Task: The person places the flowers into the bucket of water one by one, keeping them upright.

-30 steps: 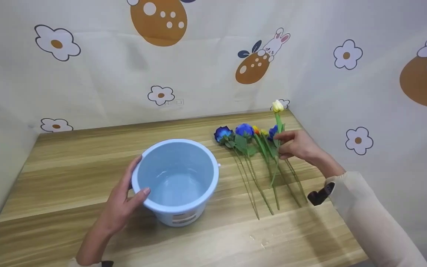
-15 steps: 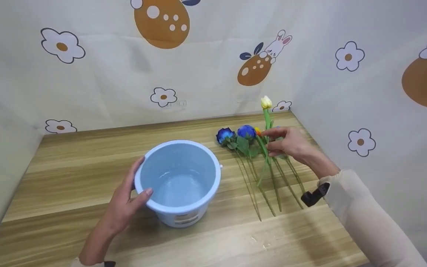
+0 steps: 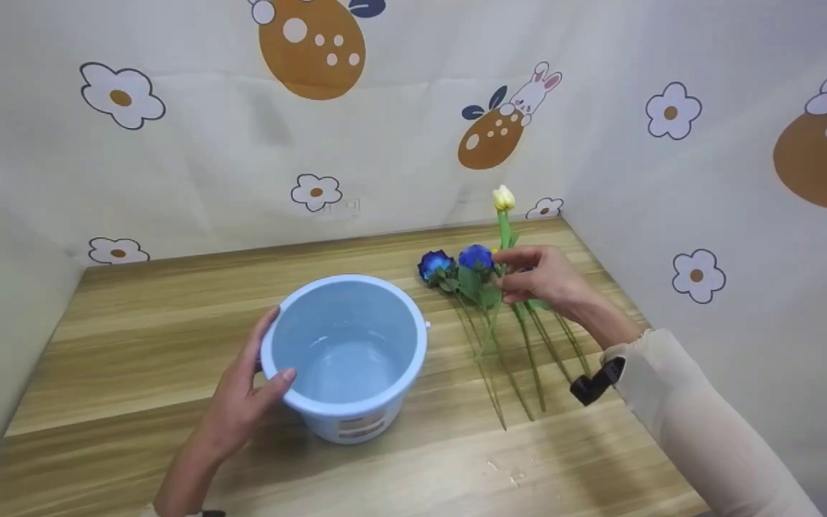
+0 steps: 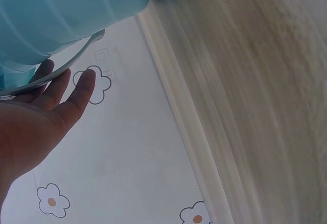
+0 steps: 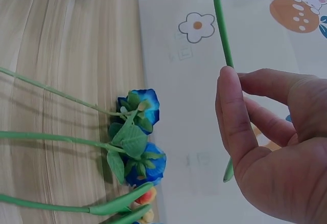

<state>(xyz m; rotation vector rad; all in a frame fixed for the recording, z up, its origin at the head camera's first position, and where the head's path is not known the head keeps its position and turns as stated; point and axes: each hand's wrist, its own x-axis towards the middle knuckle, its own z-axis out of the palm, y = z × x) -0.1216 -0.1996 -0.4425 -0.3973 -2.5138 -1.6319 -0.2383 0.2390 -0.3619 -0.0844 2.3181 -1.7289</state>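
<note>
Steadying blue bucket (image 3: 345, 312) at frame centre in left grip (image 3: 240, 401), with thumb over rim and fingers round outside, likely against sliding or tipping. Pinching white tulip (image 3: 503, 199) by stem in right grip (image 3: 539, 278), right of centre, bloom up, probably to stay clear of blue flowers (image 3: 476, 257) lying on counter (image 3: 169, 337). Versus a second ago: brought tulip leftward in frame, nearer bucket; kept bucket in place, same hold.

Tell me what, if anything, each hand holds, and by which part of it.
The right hand pinches the pale tulip by its stem; the left hand holds the blue bucket by its rim.
</note>
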